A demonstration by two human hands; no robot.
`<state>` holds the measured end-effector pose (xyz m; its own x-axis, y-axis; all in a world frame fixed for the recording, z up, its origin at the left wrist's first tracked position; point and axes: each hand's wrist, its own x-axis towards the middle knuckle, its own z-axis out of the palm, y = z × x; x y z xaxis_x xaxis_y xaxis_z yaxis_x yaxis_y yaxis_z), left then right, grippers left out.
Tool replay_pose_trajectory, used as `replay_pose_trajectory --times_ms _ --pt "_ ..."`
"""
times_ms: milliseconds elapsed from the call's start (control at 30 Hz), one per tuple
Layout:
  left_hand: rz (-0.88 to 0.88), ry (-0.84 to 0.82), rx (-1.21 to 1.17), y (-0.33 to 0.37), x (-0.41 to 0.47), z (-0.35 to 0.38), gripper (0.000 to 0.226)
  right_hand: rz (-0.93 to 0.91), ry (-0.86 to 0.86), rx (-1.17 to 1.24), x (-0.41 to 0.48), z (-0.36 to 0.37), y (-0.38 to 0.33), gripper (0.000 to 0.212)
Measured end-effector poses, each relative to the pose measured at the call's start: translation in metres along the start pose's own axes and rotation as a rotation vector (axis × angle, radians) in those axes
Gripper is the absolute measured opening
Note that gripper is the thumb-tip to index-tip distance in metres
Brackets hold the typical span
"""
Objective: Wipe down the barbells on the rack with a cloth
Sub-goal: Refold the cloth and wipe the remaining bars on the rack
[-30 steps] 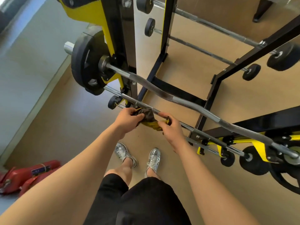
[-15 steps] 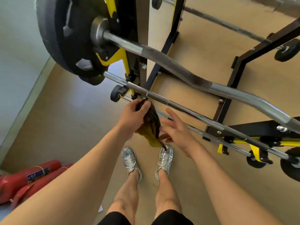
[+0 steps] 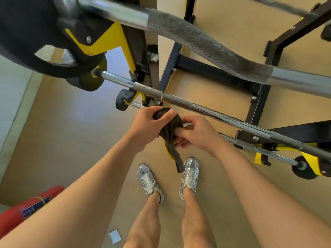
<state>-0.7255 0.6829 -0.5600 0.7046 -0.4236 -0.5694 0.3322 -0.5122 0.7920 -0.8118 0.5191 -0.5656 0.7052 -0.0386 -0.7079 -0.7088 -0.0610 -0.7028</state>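
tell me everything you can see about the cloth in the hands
The cloth is dark grey-brown with a yellow patch low down. It looks like soft fabric, bunched and twisted. The left hand grips its balled top, thumb across it, and the right hand pinches its middle. A narrow tail hangs toward the right shoe. The cloth sits just below the straight barbell; whether it touches a bar cannot be told.

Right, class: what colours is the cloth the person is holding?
The cloth is dark grey-brown with yellow underneath, best seen in the head view.
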Motion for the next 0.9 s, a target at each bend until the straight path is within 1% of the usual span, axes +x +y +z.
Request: replay_pose_trajectory --times_ms 33,67,100,133,200,233,300,333,400,500,600,633,667,700,733,767,800,833,867,900 --pt "-0.011 -0.038 0.007 0.001 0.002 0.000 0.030 -0.028 0.116 -0.050 0.003 -0.004 0.006 0.011" --pt "-0.036 -0.086 0.020 0.004 0.004 -0.001 0.029 -0.055 0.231 -0.087 0.005 -0.009 0.013 0.014" --pt "-0.064 -0.137 0.051 0.007 0.006 -0.002 0.029 -0.086 0.318 -0.109 0.004 -0.015 0.015 0.018" --pt "-0.081 -0.176 0.109 0.010 0.008 -0.003 0.028 -0.123 0.365 -0.135 0.002 -0.020 0.017 0.021" --pt "-0.076 -0.172 0.242 0.014 0.013 -0.003 0.019 -0.187 0.370 -0.166 -0.002 -0.032 0.018 0.025" --pt "-0.074 -0.146 0.272 0.017 0.016 -0.002 0.013 -0.194 0.346 -0.124 -0.004 -0.039 0.019 0.024" --pt "-0.073 -0.122 0.246 0.023 0.022 0.002 0.008 -0.174 0.320 -0.002 -0.008 -0.051 0.015 0.019" --pt "-0.067 -0.122 0.227 0.027 0.024 0.006 0.007 -0.156 0.353 0.040 -0.009 -0.056 0.013 0.016" --pt "-0.019 -0.085 0.244 0.033 0.033 0.017 0.010 -0.135 0.512 0.024 -0.010 -0.061 0.010 0.024" --pt "0.052 0.060 0.348 0.037 0.050 0.040 0.019 -0.218 0.821 -0.109 -0.002 -0.062 0.008 0.043" --pt "0.140 0.160 0.501 0.037 0.064 0.061 0.021 -0.181 0.960 -0.243 0.016 -0.064 0.017 0.057" --pt "0.167 0.184 0.535 0.036 0.065 0.065 0.018 -0.165 1.005 -0.356 0.021 -0.063 0.021 0.057" --pt "0.207 0.217 0.576 0.035 0.067 0.068 0.015 -0.170 1.070 -0.529 0.026 -0.060 0.024 0.047" --pt "0.258 0.262 0.627 0.033 0.068 0.071 0.013 -0.208 1.094 -0.702 0.030 -0.054 0.026 0.033" --pt "0.307 0.316 0.679 0.030 0.069 0.071 0.014 -0.274 1.037 -0.809 0.033 -0.047 0.027 0.027" --pt "0.338 0.364 0.711 0.027 0.070 0.071 0.016 -0.374 0.910 -0.844 0.040 -0.037 0.030 0.031" --pt "0.349 0.389 0.714 0.023 0.070 0.070 0.019 -0.442 0.735 -0.831 0.044 -0.027 0.033 0.041" --pt "0.341 0.388 0.701 0.021 0.070 0.068 0.022 -0.455 0.585 -0.842 0.048 -0.017 0.036 0.051" --pt "0.320 0.367 0.690 0.018 0.070 0.067 0.025 -0.436 0.516 -0.894 0.055 -0.010 0.040 0.057" --pt "0.299 0.331 0.695 0.014 0.069 0.067 0.029 -0.412 0.535 -0.963 0.061 -0.008 0.044 0.057"
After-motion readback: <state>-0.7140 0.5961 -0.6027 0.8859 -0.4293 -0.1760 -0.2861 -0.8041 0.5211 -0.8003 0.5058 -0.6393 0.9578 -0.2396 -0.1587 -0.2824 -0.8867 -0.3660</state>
